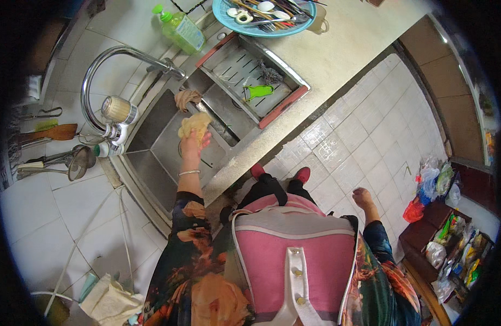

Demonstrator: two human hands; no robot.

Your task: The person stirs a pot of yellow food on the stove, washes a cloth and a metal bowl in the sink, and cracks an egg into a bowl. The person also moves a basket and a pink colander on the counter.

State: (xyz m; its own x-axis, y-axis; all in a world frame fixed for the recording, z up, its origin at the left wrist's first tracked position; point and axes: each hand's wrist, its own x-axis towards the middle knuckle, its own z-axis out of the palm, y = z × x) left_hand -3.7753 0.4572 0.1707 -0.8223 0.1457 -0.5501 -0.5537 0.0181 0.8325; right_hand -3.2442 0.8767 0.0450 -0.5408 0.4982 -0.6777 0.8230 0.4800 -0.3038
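My left hand [192, 142] is over the stainless steel sink [160, 163], gripping a crumpled yellowish cloth [195, 124]. Just beyond it, a brown rag [188, 99] hangs over the divider between the two basins. A slotted metal drain tray [228, 73] sits across the far basin. Inside the tray lie a green peeler [259, 92] and a steel wool scrubber [270, 73]. My right hand [362, 198] is down at my side above the tiled floor, its fingers curled, with nothing visible in it.
A chrome faucet [87, 85] with a filter [119, 109] arches beside the sink. Past the tray are a green soap pump bottle [183, 32] and a blue basket [266, 31] of cutlery on the counter [336, 49]. Utensils [77, 163] hang at left; boxes of bags [421, 230] stand at right.
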